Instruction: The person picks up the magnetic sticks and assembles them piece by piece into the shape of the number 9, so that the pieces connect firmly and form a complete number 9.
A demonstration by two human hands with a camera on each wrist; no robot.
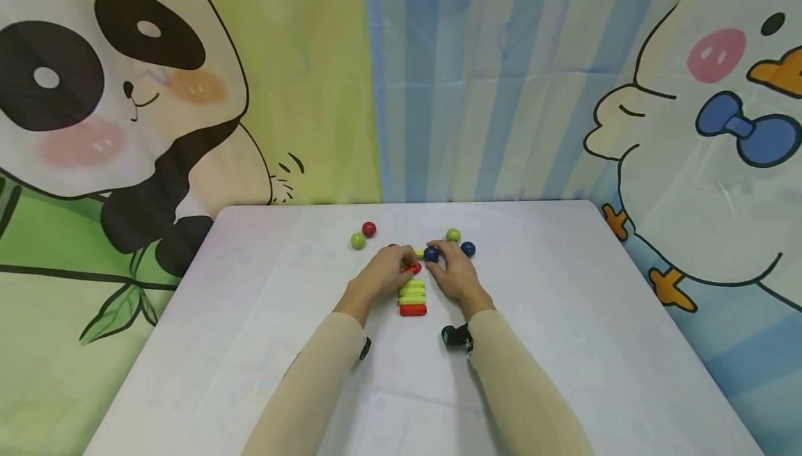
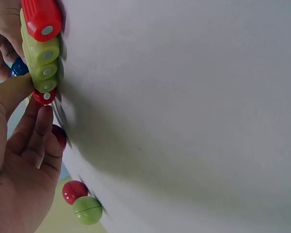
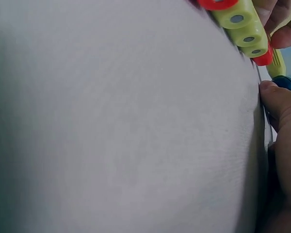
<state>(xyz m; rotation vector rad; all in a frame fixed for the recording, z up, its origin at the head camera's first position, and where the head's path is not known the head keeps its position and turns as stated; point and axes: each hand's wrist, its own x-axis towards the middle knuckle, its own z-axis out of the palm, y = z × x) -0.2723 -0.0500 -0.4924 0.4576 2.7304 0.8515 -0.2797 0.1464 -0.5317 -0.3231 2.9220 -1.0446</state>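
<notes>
My left hand (image 1: 390,266) pinches a red magnetic rod (image 2: 45,97) between thumb and fingers, at the far end of a row of rods. Three yellow-green rods (image 1: 412,292) lie side by side in that row, with another red rod (image 1: 413,310) at the near end. My right hand (image 1: 456,271) holds a dark blue ball (image 1: 431,254) between thumb and index finger. A further yellow-green rod (image 3: 276,64) meets the blue ball, between the two hands; the left fingers partly hide it.
Beyond the left hand, a red ball (image 1: 369,230) and a green ball (image 1: 358,241) sit together on the white table (image 1: 282,289). Another red ball (image 2: 59,137) is partly hidden behind the left fingers. A green ball (image 1: 453,234) and a blue ball (image 1: 468,249) lie beyond the right hand.
</notes>
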